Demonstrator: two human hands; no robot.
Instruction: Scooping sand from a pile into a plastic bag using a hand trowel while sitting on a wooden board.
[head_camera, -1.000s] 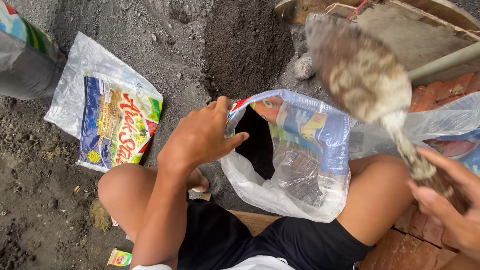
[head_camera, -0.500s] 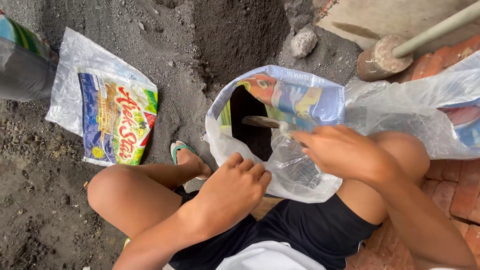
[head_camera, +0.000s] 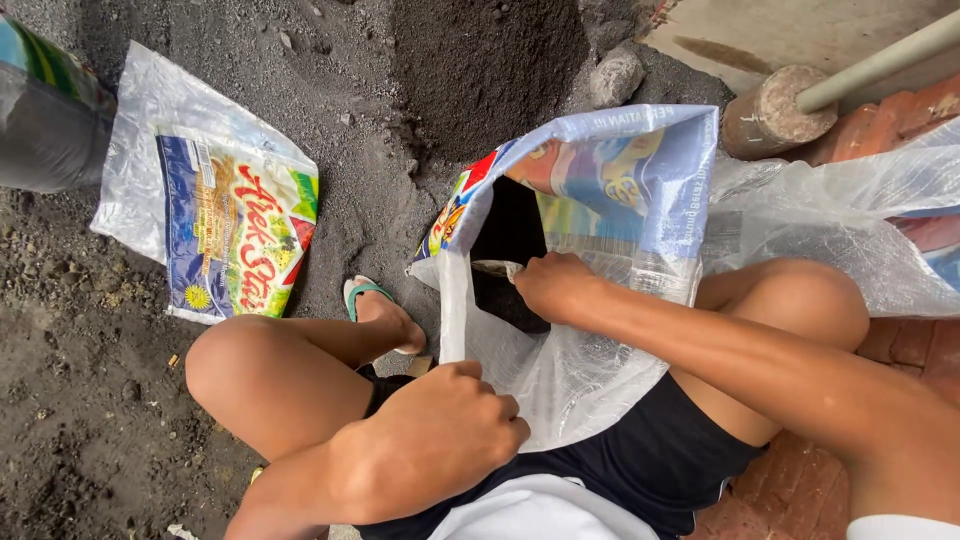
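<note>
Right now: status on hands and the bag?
Left hand gripping near rim of open plastic bag. Right hand inside the mouth, on dark soil. Empty flat bag lies clear, left.

Open plastic bag (head_camera: 590, 190) between the knees (flat bag (head_camera: 215, 225) left), soil heap (head_camera: 480, 70) behind.
</note>
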